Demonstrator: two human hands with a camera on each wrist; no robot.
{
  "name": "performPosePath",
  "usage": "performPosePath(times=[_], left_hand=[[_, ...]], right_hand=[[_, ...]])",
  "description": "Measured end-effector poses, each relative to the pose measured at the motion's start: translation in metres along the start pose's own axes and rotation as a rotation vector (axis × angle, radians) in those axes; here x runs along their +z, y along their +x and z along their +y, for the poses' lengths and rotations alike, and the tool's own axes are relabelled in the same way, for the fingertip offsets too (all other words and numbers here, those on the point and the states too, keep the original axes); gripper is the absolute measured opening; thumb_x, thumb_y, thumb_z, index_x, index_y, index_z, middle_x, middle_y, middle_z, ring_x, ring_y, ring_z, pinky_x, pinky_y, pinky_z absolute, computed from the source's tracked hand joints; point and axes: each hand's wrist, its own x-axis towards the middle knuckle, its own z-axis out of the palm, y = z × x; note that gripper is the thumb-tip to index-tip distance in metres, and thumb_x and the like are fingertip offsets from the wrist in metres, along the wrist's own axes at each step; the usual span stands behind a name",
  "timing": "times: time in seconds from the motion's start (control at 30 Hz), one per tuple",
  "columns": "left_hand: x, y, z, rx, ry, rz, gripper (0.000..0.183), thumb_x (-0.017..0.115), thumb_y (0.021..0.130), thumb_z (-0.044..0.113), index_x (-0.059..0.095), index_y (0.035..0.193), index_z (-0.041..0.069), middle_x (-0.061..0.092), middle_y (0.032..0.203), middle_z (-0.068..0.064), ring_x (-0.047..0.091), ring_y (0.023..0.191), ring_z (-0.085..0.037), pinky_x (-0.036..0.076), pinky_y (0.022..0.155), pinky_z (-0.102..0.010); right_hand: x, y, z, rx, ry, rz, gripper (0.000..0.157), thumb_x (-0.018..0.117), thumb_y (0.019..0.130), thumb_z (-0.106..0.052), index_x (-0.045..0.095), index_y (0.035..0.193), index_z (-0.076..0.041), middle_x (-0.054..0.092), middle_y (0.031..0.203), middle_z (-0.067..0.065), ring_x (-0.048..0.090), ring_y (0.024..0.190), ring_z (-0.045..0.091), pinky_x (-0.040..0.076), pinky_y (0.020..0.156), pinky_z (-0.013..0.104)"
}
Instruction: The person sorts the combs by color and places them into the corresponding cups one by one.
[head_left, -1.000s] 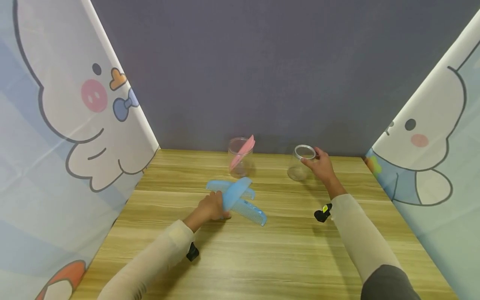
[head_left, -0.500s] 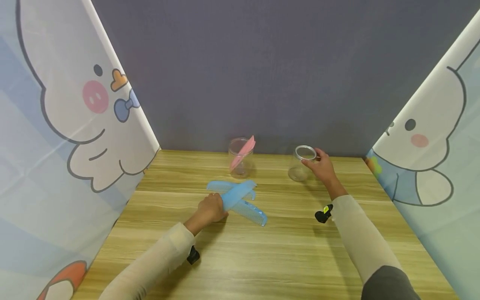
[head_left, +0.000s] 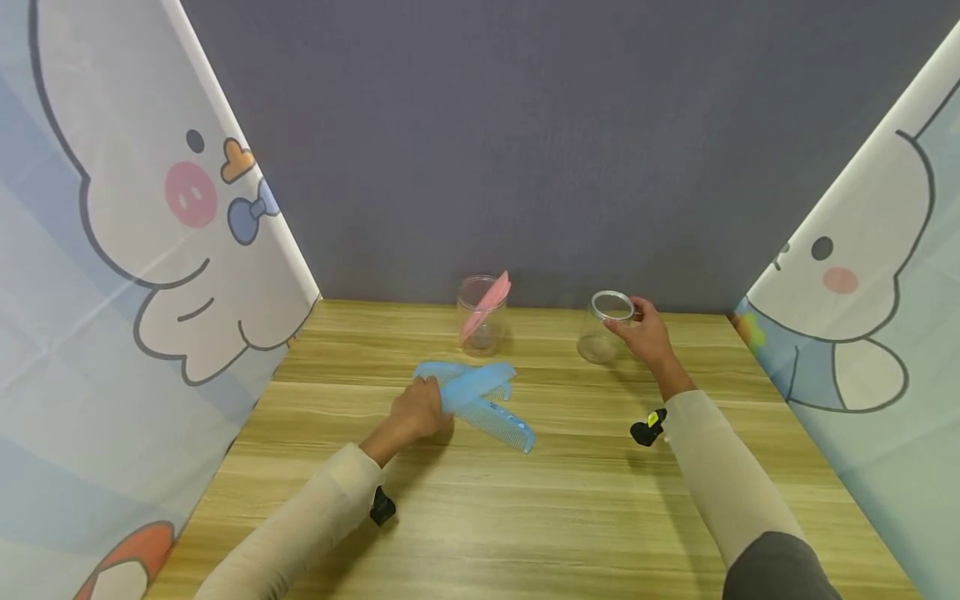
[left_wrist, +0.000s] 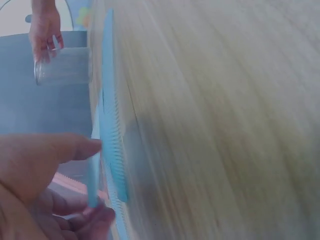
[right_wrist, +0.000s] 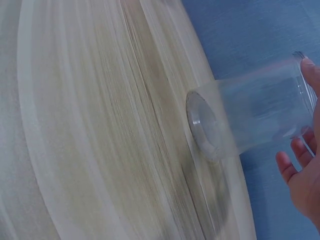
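My left hand (head_left: 420, 408) pinches one end of a light blue comb (head_left: 478, 386) between thumb and fingers. This comb is held just over two other blue combs lying crossed on the table, one behind (head_left: 429, 369) and one in front (head_left: 506, 427). In the left wrist view the thumb (left_wrist: 82, 148) is near the edge of a standing-out toothed comb (left_wrist: 111, 125). My right hand (head_left: 647, 337) grips the rim of a clear plastic jar (head_left: 596, 348), which stands upright with nothing inside. In the right wrist view its thumb is at the jar's rim (right_wrist: 305, 90).
A second clear jar (head_left: 497, 340) stands left of the gripped one, with a pink comb (head_left: 486, 307) leaning in it. Behind both rises a dark grey panel (head_left: 525, 150). Cartoon-printed cloth walls (head_left: 90, 333) flank the wood-grain table (head_left: 540, 517).
The far end of the held blue comb has come down and swung to the right, and my left hand has shifted slightly left. My right hand and its jar stay in place.
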Motion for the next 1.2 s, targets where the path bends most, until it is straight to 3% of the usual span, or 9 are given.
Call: performPosePath(times=[0.13, 0.27, 0.47, 0.6, 0.8, 1.07, 1.2], left_hand=[[-0.001, 0.003, -0.003, 0.044, -0.072, 0.051, 0.061, 0.081, 0.087, 0.036, 0.059, 0.126, -0.006, 0.062, 0.117, -0.023, 0.067, 0.102, -0.035, 0.061, 0.081, -0.05], [-0.002, 0.005, -0.006, 0.068, -0.131, 0.098, 0.064, 0.081, 0.087, 0.036, 0.059, 0.133, -0.004, 0.062, 0.127, -0.026, 0.067, 0.11, -0.036, 0.06, 0.088, -0.049], [-0.003, 0.01, -0.012, 0.127, -0.193, 0.185, 0.06, 0.08, 0.087, 0.029, 0.059, 0.13, -0.007, 0.069, 0.119, -0.027, 0.067, 0.113, -0.039, 0.057, 0.094, -0.05], [-0.002, 0.013, -0.014, 0.164, -0.302, 0.257, 0.058, 0.081, 0.085, 0.025, 0.06, 0.128, -0.009, 0.071, 0.118, -0.027, 0.069, 0.111, -0.039, 0.059, 0.092, -0.049], [-0.004, 0.017, -0.015, 0.19, -0.436, 0.307, 0.051, 0.083, 0.083, 0.023, 0.066, 0.122, -0.005, 0.073, 0.114, -0.019, 0.07, 0.099, -0.029, 0.059, 0.085, -0.044], [-0.002, 0.024, -0.011, 0.269, -0.473, 0.422, 0.045, 0.085, 0.078, 0.023, 0.072, 0.113, -0.002, 0.075, 0.089, -0.013, 0.064, 0.072, -0.018, 0.053, 0.063, -0.029], [-0.004, 0.027, -0.006, 0.268, -0.52, 0.433, 0.045, 0.085, 0.078, 0.025, 0.072, 0.113, -0.001, 0.074, 0.084, -0.011, 0.063, 0.069, -0.014, 0.052, 0.06, -0.025]], right_hand=[[0.001, 0.003, 0.001, 0.006, -0.008, 0.007, 0.082, 0.075, 0.093, -0.031, 0.032, 0.155, 0.002, 0.045, 0.148, 0.03, 0.045, 0.132, 0.044, 0.045, 0.095, 0.044], [0.001, 0.004, 0.001, -0.012, -0.026, -0.005, 0.08, 0.074, 0.094, -0.029, 0.033, 0.155, 0.003, 0.045, 0.148, 0.03, 0.045, 0.133, 0.046, 0.046, 0.098, 0.051], [-0.001, 0.003, 0.001, -0.019, -0.039, -0.008, 0.078, 0.073, 0.094, -0.031, 0.036, 0.153, 0.003, 0.045, 0.147, 0.031, 0.044, 0.134, 0.048, 0.042, 0.105, 0.06], [-0.001, 0.003, 0.003, -0.019, -0.035, -0.011, 0.077, 0.072, 0.094, -0.031, 0.036, 0.153, 0.003, 0.044, 0.148, 0.03, 0.043, 0.134, 0.048, 0.042, 0.105, 0.061], [-0.001, 0.003, 0.004, -0.012, -0.038, -0.009, 0.077, 0.073, 0.094, -0.032, 0.037, 0.153, 0.002, 0.046, 0.146, 0.03, 0.044, 0.133, 0.048, 0.044, 0.102, 0.059], [0.0, 0.002, 0.005, -0.011, -0.032, -0.011, 0.077, 0.072, 0.095, -0.031, 0.036, 0.154, 0.003, 0.046, 0.145, 0.03, 0.044, 0.133, 0.048, 0.044, 0.101, 0.057], [0.0, 0.001, 0.004, -0.014, -0.034, -0.008, 0.076, 0.073, 0.095, -0.031, 0.037, 0.152, 0.003, 0.046, 0.145, 0.03, 0.043, 0.133, 0.048, 0.044, 0.102, 0.058]])
